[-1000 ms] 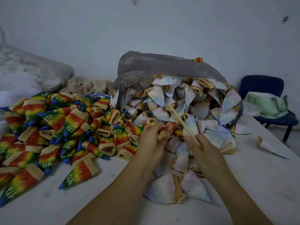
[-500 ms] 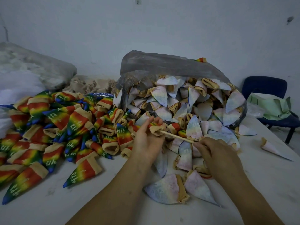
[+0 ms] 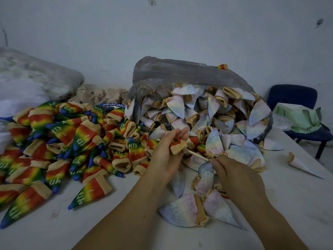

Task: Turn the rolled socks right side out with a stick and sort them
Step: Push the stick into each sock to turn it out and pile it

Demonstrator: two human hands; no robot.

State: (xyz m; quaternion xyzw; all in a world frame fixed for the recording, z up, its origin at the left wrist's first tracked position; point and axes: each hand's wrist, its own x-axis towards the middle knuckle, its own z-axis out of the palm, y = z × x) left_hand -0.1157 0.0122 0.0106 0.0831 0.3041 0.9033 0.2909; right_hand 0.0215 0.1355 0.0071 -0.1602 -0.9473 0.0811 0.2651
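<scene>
My left hand [image 3: 166, 156] grips a small sock [image 3: 177, 146], its tan cuff and a bit of red showing between the fingers. A thin wooden stick [image 3: 196, 154] runs from that cuff to my right hand [image 3: 234, 173], which pinches its near end. On the left lies a heap of rainbow socks [image 3: 59, 141], turned right side out. A grey plastic bag [image 3: 180, 73] on its side spills pale inside-out socks [image 3: 212, 116] in the middle. A few pale socks [image 3: 187, 212] lie on the table below my hands.
The white table [image 3: 295, 201] carries everything. One stray pale sock [image 3: 301, 164] lies far right. A blue chair [image 3: 295, 114] with green fabric stands beyond the right edge. White stuffed bags [image 3: 30, 82] and beige scraps [image 3: 97, 94] sit at the back left.
The stick swung from pointing up and away to lying nearly level between my hands. Its far end went into the sock's cuff, and the sock now shows tan and red.
</scene>
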